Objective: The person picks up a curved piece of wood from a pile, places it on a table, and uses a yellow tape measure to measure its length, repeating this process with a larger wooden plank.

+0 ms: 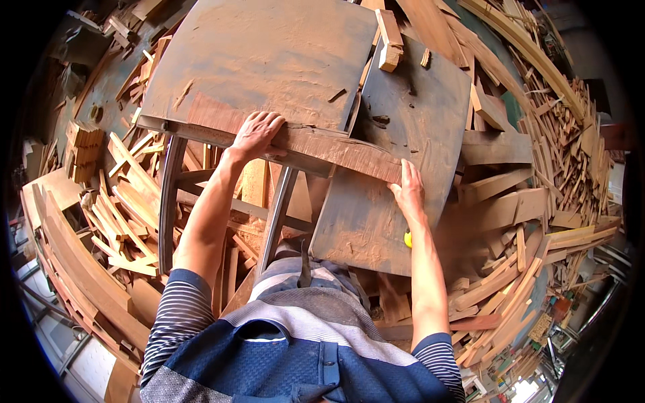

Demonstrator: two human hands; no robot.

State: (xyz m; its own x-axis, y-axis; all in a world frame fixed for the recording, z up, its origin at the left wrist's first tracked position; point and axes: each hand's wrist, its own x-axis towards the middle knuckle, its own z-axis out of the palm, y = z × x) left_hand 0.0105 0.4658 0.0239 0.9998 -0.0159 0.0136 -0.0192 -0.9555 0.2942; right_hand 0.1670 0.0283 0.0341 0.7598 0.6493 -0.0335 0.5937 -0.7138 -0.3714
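Observation:
A long, rough reddish-brown wooden board [342, 149] lies across the near edge of a sawdust-covered metal machine table [269, 60]. My left hand [259, 136] is closed over the board left of its middle, with the fingers on top and the thumb by the near edge. At the board's right end, my right hand [408, 191] grips it, over the lower metal plate [366, 221]. A narrow dark gap parts the two plates, and the board crosses in front of it. The board's underside is hidden.
A short wood block [390, 41] sits at the far side of the right plate, near small splinters. Metal legs [277, 215] stand under the table close to me. Offcuts [124, 215] are heaped on the left, and more scrap wood [578, 148] is piled on the right.

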